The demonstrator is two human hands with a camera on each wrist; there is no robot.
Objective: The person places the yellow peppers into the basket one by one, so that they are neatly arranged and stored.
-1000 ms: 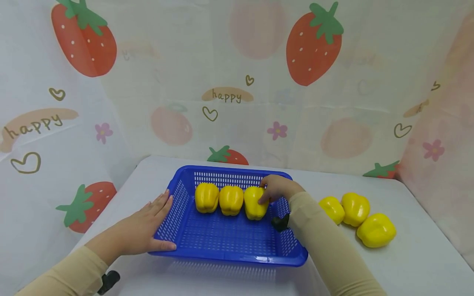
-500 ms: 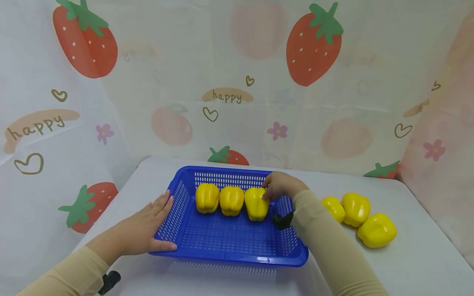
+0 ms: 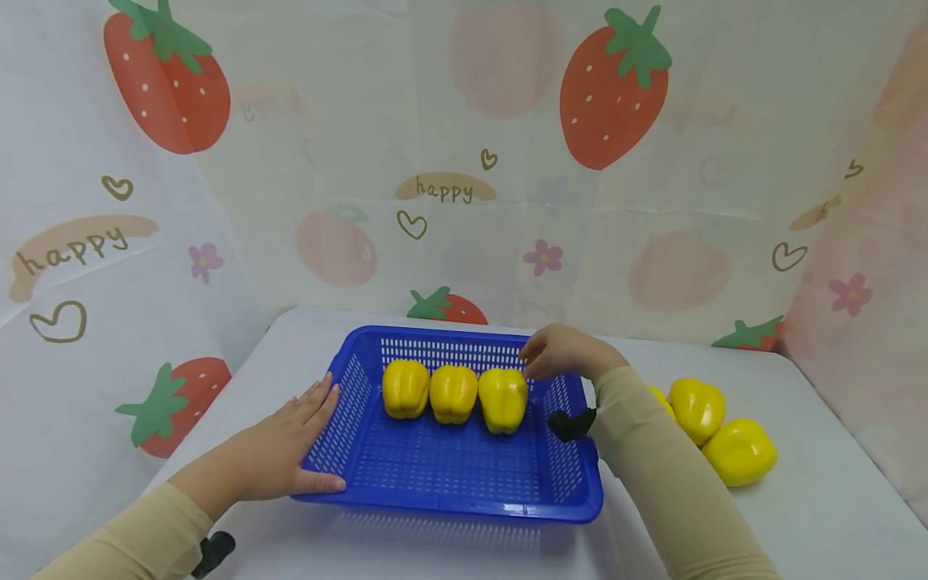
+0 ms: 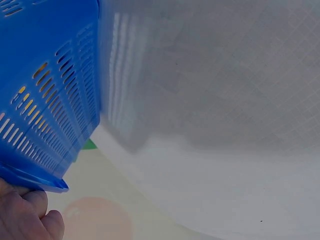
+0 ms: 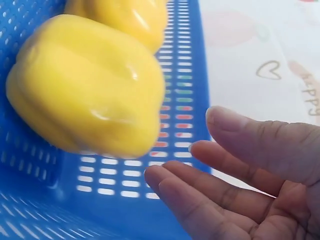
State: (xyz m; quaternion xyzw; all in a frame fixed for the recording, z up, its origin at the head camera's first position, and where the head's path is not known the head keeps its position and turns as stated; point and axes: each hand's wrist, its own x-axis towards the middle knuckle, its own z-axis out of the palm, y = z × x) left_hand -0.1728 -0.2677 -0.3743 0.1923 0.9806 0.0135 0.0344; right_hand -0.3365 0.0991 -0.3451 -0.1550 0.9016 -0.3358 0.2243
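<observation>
In the head view a blue plastic basket (image 3: 449,471) holds a row of 3 yellow bell peppers: a left one (image 3: 406,389), a middle one (image 3: 453,394) and a right one (image 3: 503,401). My left hand (image 3: 279,443) lies with straight fingers along the basket's left rim; its knuckles (image 4: 30,215) show below that rim in the left wrist view. Over the basket's back right corner is my right hand (image 3: 565,353), with nothing in it. The right wrist view has its relaxed fingers apart from the nearest pepper (image 5: 87,87).
On the white table (image 3: 819,459), right of the basket, more yellow peppers (image 3: 739,453) sit close together; the right sleeve (image 3: 667,475) partly covers one. A strawberry-print cloth (image 3: 464,105) hangs behind and at both sides.
My right hand has let go of the right pepper in the basket and drawn back up and to the right. The left hand stays at the rim.
</observation>
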